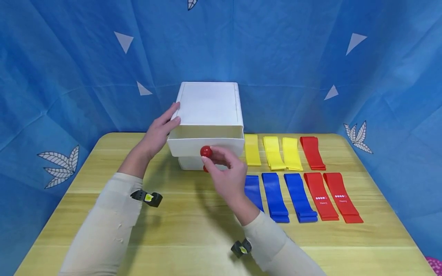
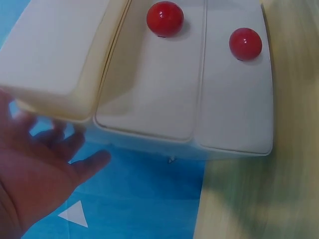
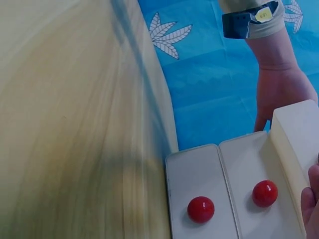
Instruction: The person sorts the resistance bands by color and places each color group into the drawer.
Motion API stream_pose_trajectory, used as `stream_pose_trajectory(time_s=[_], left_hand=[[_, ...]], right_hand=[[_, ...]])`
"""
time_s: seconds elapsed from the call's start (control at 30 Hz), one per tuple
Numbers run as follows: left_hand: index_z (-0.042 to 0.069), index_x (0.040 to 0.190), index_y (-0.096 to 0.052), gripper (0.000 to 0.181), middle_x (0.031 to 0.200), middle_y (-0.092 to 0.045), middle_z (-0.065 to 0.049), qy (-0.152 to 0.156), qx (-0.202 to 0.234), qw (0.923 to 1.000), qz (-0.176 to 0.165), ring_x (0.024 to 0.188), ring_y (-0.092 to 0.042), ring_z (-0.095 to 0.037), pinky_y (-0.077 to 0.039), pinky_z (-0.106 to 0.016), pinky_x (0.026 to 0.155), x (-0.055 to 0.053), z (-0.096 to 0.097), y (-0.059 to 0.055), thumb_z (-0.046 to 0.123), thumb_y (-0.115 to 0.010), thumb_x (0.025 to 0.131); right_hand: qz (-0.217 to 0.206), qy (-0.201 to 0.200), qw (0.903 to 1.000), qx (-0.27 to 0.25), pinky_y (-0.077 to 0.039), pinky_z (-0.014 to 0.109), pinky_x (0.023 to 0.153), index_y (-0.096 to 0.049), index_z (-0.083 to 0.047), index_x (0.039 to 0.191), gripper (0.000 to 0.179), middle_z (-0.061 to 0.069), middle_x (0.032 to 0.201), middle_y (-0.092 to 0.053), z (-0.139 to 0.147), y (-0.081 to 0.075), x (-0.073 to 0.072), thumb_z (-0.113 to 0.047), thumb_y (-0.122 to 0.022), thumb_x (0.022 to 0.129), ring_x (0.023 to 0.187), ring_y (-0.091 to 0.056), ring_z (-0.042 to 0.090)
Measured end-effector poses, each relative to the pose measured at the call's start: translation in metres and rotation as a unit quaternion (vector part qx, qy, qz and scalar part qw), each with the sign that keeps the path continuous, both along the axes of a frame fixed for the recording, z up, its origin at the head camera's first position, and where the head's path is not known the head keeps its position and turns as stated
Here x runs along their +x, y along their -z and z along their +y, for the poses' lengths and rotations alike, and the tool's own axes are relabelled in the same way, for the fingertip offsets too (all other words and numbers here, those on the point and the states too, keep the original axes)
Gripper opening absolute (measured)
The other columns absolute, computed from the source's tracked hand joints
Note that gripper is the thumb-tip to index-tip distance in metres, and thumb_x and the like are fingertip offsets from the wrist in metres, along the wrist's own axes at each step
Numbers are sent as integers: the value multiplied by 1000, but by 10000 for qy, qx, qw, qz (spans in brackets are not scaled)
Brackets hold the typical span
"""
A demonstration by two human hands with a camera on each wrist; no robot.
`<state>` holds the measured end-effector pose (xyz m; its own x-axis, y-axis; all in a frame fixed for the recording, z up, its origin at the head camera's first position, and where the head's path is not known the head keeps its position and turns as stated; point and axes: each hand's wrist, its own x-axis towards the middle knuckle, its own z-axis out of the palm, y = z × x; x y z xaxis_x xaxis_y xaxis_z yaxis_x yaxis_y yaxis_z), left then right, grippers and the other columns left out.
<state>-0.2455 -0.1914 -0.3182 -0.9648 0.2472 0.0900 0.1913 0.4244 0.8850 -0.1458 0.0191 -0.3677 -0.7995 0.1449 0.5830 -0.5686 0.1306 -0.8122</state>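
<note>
Right hand (image 1: 229, 174): pinches the red knob (image 1: 206, 151) of the top drawer (image 1: 184, 147); I judge it the nearer hand, the knob lying at its fingertips, left of and beyond the palm.
Front row: I count three blue bands (image 1: 276, 197), one partly behind the right hand, and two red bands (image 1: 319, 191), long axes running roughly near to far.
Top drawer: one, partly pulled out toward the person, front running left to right.
Lower drawers (image 2: 149, 89): two, fronts level with each other; with their lower knobs (image 2: 165, 19), three knobs total.
Left hand (image 1: 157, 134): rests against the left side of the cabinet (image 1: 208, 103), fingers loose, gripping nothing.
Cabinet: one, white, upright on the table (image 1: 179, 237).
Back row: three yellow bands (image 1: 274, 153), one red band (image 1: 312, 153).
Backdrop (image 1: 276, 57): one, blue cloth.
</note>
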Motion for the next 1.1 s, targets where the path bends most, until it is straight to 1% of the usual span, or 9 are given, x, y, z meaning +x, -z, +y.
stream_pose_trajectory(time_s=[0.07,0.13,0.3,0.43,0.53,0.67,0.77,1.0,1.1], left_hand=[[32,161,-21,61,165,-9,10,-10,11,10000,-3,150,-3,-15,-10,-56,117,0,0,1,47,-40,105],[32,160,-21,61,165,-9,11,-17,26,10000,-12,150,-3,-14,-10,-56,117,0,0,2,47,-40,105],[31,160,-22,60,165,-9,9,-16,169,9999,-8,150,-3,-15,-9,-55,117,0,1,1,45,-41,105],[32,160,-23,60,165,-10,9,-124,256,9996,-8,150,-4,-17,-9,-58,117,1,1,2,45,-43,105],[32,160,-25,60,165,-11,8,-217,293,9993,-7,150,-5,-18,-11,-58,116,0,2,3,45,-44,104],[30,160,-26,60,165,-13,6,-280,340,9990,27,150,-7,-19,-13,-56,117,0,3,4,43,-45,104],[29,159,-27,60,165,-14,5,-304,380,9988,42,150,-8,-18,-14,-54,117,0,4,5,42,-46,104],[29,159,-27,60,165,-15,5,-333,470,9983,-1,150,-8,-17,-14,-52,117,0,4,6,41,-47,104],[29,159,-27,59,165,-14,6,-325,535,9980,-37,150,-8,-17,-15,-51,117,0,5,6,40,-47,105]], right_hand=[[-7,-48,10000,-38,-59,33,64,-72,4,105,22,14,97,-74,0,-4,5,2,-78,84,81,-71,24],[22,-76,10000,-32,-59,33,64,-73,2,105,22,12,97,-74,1,0,6,0,-79,84,81,-71,22],[157,-90,9998,52,-59,33,68,-75,-5,106,23,2,100,-74,4,17,0,-9,-81,85,83,-71,17],[281,-115,9994,161,-58,34,75,-75,-9,108,23,-1,102,-74,7,23,1,-15,-81,86,86,-70,14],[320,-154,9992,178,-58,33,78,-75,-9,108,24,-1,102,-74,7,24,4,-16,-81,86,86,-70,14],[353,-159,9991,157,-58,33,78,-75,-8,108,24,1,101,-74,7,25,7,-14,-82,86,84,-71,16],[377,-150,9990,161,-58,34,77,-74,-7,107,23,3,101,-74,7,25,10,-12,-81,86,84,-71,17],[338,-186,9991,197,-58,33,78,-75,-8,107,24,-1,101,-74,9,26,14,-14,-82,86,85,-70,13],[367,-204,9989,188,-58,33,79,-75,-9,108,24,0,101,-74,10,26,16,-14,-82,86,85,-71,14]])
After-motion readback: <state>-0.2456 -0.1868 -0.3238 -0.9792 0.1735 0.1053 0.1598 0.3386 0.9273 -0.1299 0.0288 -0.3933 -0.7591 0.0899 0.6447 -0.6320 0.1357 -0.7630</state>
